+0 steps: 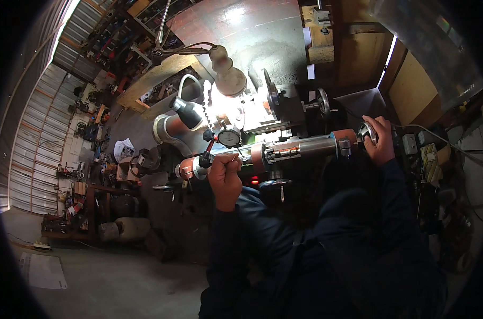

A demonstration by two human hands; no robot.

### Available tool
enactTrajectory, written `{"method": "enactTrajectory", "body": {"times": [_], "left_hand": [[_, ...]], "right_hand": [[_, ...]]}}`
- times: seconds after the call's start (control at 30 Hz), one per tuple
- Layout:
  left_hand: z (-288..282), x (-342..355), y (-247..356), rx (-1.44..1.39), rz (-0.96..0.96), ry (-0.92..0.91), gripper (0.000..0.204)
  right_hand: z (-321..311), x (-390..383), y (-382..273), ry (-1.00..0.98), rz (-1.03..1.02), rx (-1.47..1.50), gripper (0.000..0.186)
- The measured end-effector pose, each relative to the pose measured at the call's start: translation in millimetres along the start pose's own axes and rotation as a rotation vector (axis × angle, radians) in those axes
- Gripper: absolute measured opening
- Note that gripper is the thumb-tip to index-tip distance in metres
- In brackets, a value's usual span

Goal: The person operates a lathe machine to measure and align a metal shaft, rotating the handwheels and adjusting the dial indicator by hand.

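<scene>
My left hand (225,181) is closed beside a dial indicator (229,138), at the left part of a long metal cylindrical fixture (310,147) with orange end blocks. Its fingertips pinch something small and thin that I cannot make out. My right hand (380,141) is wrapped round a metal knob (366,133) at the fixture's right end. Behind the fixture stands a brightly lit machine head (273,106), with a black work lamp (187,110) aimed near it.
Handwheels sit below the fixture (276,184) and behind it (322,101). A bent metal sheet (241,26) rises behind the machine. Cluttered shelves (119,37) and tools (82,207) line the left side. A cable (459,149) runs along the right.
</scene>
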State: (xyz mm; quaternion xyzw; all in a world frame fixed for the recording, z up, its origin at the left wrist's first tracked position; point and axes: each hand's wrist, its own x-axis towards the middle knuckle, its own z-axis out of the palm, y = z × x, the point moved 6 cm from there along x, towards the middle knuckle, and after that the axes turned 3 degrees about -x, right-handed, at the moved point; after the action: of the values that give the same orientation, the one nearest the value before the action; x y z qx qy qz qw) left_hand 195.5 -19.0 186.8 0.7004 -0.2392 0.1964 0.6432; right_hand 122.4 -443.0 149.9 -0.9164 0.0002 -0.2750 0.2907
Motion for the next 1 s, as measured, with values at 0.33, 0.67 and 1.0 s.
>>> {"method": "enactTrajectory", "body": {"times": [0.33, 0.67, 1.0], "left_hand": [[-4, 12, -10, 0.054, 0.013, -0.334, 0.004], [1, -6, 5, -0.087, -0.028, 0.024, 0.003], [38, -73, 6, -0.1, -0.13, 0.185, 0.015]], "right_hand": [[-4, 3, -4, -0.068, -0.023, -0.017, 0.054], [-17, -6, 56, 0.01, 0.195, 0.215, 0.018], [34, -8, 121, -0.062, 0.277, 0.367, 0.012]]}}
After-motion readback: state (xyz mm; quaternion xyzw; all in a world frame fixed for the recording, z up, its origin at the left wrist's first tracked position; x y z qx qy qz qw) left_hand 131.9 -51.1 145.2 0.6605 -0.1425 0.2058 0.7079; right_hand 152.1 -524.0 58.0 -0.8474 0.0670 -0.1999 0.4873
